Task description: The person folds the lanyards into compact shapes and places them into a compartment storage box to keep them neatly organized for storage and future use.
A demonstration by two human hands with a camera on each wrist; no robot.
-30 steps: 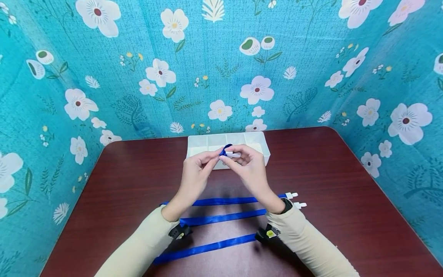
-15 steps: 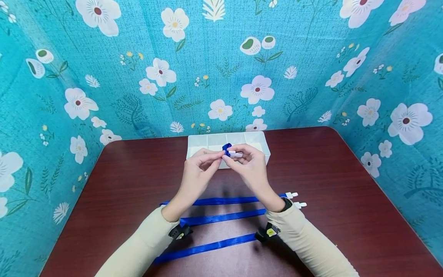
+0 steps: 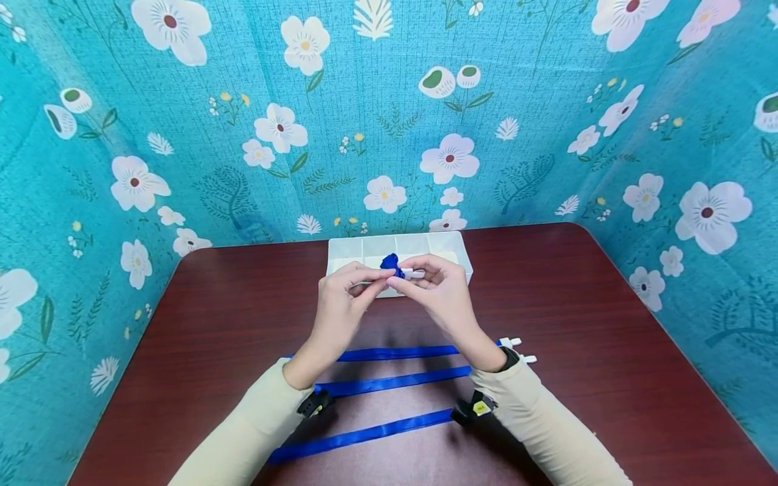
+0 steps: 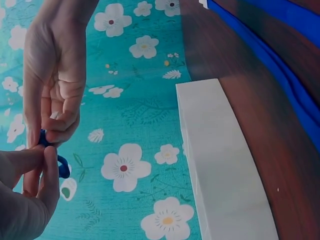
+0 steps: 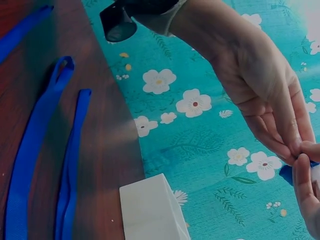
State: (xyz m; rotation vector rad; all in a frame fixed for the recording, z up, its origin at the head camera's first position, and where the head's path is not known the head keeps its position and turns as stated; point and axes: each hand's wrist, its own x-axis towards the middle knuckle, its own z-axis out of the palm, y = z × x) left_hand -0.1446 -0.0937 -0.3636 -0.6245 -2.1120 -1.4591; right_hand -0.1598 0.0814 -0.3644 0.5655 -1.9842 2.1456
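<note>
Above the front of the white tray, both hands meet on a blue lanyard [image 3: 390, 262] that is folded into a small bundle. My left hand [image 3: 342, 300] pinches the bundle from the left between thumb and fingertips. From the other side, my right hand [image 3: 442, 290] pinches it near its white plastic clip [image 3: 415, 274], which lies partly within the fingers. In the left wrist view a bit of the blue strap [image 4: 63, 167] sticks out past the fingertips. The fingers hide much of the bundle in both wrist views.
Behind the hands stands the white divided tray [image 3: 346, 244], near the table's back edge. Three blue lanyards lie stretched side by side under the forearms: a far one [image 3: 395, 353], a middle one [image 3: 395, 384] and a near one [image 3: 371, 433]. White clips [image 3: 510, 342] show at the right.
The blue bundle has turned in the fingertips: its open loop now looks bunched and leans farther left. The hands have barely shifted, and the lanyards on the table lie as before.
</note>
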